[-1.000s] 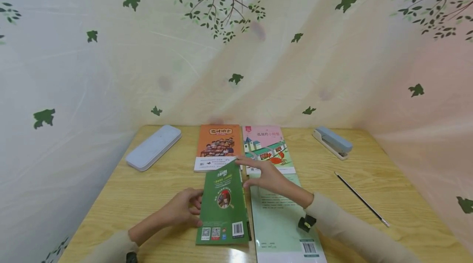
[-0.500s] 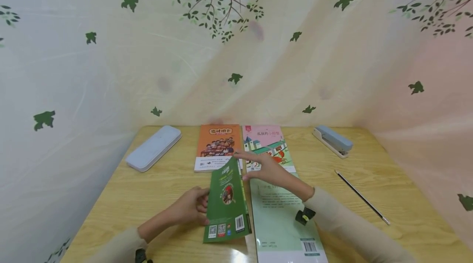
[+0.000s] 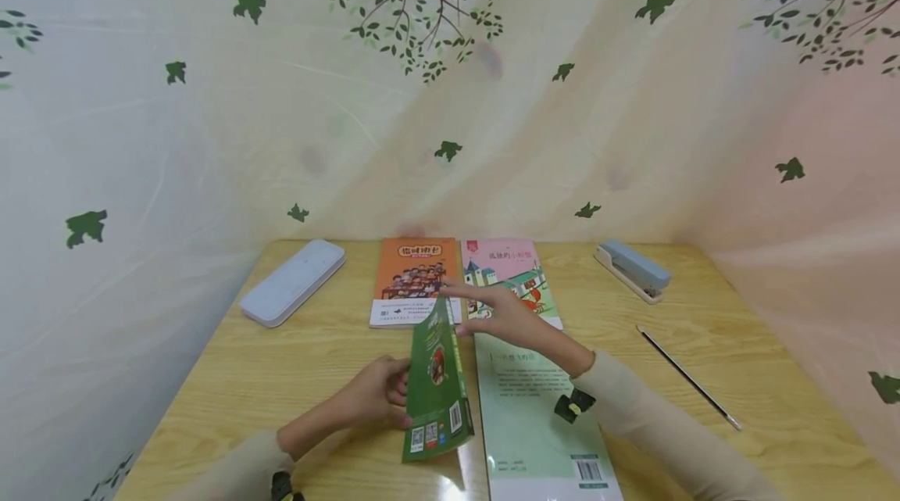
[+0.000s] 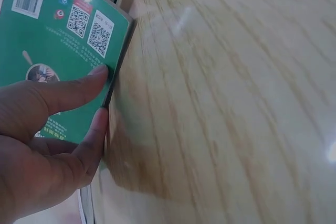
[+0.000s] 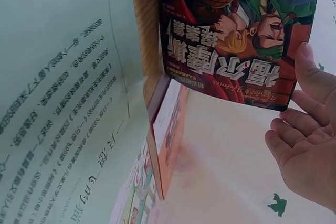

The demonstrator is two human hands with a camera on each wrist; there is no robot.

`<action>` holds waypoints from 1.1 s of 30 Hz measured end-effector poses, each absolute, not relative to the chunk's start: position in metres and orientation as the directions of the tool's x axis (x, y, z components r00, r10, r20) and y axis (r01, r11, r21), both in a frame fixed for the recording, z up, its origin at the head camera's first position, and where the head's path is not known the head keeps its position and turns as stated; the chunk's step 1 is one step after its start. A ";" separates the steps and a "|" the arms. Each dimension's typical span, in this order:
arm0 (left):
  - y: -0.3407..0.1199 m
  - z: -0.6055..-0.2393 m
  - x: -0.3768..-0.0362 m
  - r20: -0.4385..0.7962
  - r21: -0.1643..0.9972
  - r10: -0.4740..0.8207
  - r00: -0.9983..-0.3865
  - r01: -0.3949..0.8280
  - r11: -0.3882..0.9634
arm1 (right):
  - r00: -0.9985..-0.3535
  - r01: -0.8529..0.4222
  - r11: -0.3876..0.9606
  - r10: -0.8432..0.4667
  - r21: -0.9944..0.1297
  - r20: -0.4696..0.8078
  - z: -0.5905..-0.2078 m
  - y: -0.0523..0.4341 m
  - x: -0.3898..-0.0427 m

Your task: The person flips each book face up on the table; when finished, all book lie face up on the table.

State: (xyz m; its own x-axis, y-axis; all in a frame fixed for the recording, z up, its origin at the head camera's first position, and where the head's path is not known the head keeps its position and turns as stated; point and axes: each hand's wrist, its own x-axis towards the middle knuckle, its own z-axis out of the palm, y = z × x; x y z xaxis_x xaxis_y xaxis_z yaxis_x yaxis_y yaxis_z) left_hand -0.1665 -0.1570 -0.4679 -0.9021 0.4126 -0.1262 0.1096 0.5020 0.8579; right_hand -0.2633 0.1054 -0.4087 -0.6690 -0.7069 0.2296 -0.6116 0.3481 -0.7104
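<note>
A green book (image 3: pixel 436 384) stands tilted steeply on its spine edge on the wooden table (image 3: pixel 281 360), back cover with barcode facing left. My left hand (image 3: pixel 376 399) pinches its free long edge, thumb (image 4: pixel 68 90) on the back cover (image 4: pixel 47 30) and fingers behind. My right hand (image 3: pixel 502 313) is open with straight fingers at the book's far top corner. In the right wrist view the illustrated front cover (image 5: pixel 236 35) faces that hand (image 5: pixel 304 145), a fingertip beside its edge. A light green book (image 3: pixel 534 423) lies flat just right of it.
An orange book (image 3: pixel 415 274) and a pink book (image 3: pixel 506 266) lie side by side behind the hands. A pale blue pencil case (image 3: pixel 291 280) sits back left, a blue stapler (image 3: pixel 633 270) back right, a black pencil (image 3: pixel 689 380) on the right. Leaf-patterned curtains enclose the table.
The green book has swung up from almost flat to steeply tilted, pivoting on its spine edge. My left hand followed it rightward; my right hand rose slightly toward the far corner.
</note>
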 end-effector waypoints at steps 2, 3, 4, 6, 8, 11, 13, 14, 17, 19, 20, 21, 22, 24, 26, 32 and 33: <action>-0.154 -0.469 -0.167 -0.115 0.871 0.420 -0.900 0.112 0.479 | -0.667 -0.614 0.346 -0.708 -0.709 0.233 -0.408 0.104 -0.264; -0.153 -0.470 -0.167 -0.111 0.878 0.423 -0.899 0.111 0.466 | -0.666 -0.615 0.344 -0.709 -0.710 0.233 -0.408 0.104 -0.264; -0.151 -0.470 -0.168 -0.107 0.884 0.427 -0.898 0.110 0.454 | -0.667 -0.612 0.344 -0.708 -0.712 0.232 -0.408 0.103 -0.264; -0.148 -0.472 -0.169 -0.107 0.895 0.431 -0.896 0.101 0.434 | -0.669 -0.608 0.346 -0.707 -0.714 0.227 -0.407 0.102 -0.263; -0.146 -0.474 -0.169 -0.110 0.905 0.438 -0.892 0.092 0.416 | -0.666 -0.610 0.340 -0.710 -0.716 0.230 -0.406 0.100 -0.262; -0.143 -0.476 -0.170 -0.112 0.918 0.445 -0.888 0.079 0.390 | -0.660 -0.616 0.329 -0.711 -0.716 0.240 -0.405 0.098 -0.261; -0.142 -0.476 -0.171 -0.107 0.924 0.449 -0.887 0.077 0.374 | -0.657 -0.618 0.320 -0.712 -0.718 0.248 -0.404 0.096 -0.260; -0.141 -0.476 -0.171 -0.106 0.927 0.449 -0.887 0.075 0.368 | -0.660 -0.615 0.321 -0.710 -0.720 0.248 -0.403 0.095 -0.260; -0.141 -0.475 -0.171 -0.100 0.933 0.445 -0.890 0.072 0.353 | -0.668 -0.607 0.326 -0.703 -0.724 0.243 -0.402 0.092 -0.260; -0.142 -0.474 -0.171 -0.095 0.939 0.443 -0.891 0.067 0.338 | -0.679 -0.594 0.334 -0.696 -0.732 0.233 -0.403 0.091 -0.260; -0.142 -0.473 -0.171 -0.090 0.944 0.446 -0.891 0.067 0.324 | -0.682 -0.590 0.337 -0.694 -0.733 0.230 -0.403 0.090 -0.260; -0.143 -0.472 -0.171 -0.084 0.948 0.449 -0.890 0.068 0.312 | -0.685 -0.585 0.337 -0.692 -0.738 0.227 -0.404 0.088 -0.260; -0.144 -0.470 -0.171 -0.074 0.952 0.453 -0.889 0.072 0.297 | -0.687 -0.584 0.338 -0.691 -0.738 0.227 -0.405 0.087 -0.260; -0.146 -0.466 -0.171 -0.055 0.963 0.460 -0.886 0.075 0.258 | -0.686 -0.588 0.338 -0.690 -0.735 0.231 -0.406 0.085 -0.259; -0.149 -0.460 -0.171 -0.027 0.969 0.467 -0.884 0.092 0.230 | -0.685 -0.595 0.342 -0.689 -0.727 0.237 -0.406 0.083 -0.257; -0.156 -0.439 -0.171 0.024 0.974 0.467 -0.884 0.126 0.189 | -0.701 -0.591 0.362 -0.672 -0.721 0.237 -0.408 0.081 -0.253; -0.157 -0.435 -0.171 0.027 0.975 0.469 -0.883 0.127 0.183 | -0.702 -0.593 0.362 -0.670 -0.719 0.242 -0.409 0.080 -0.253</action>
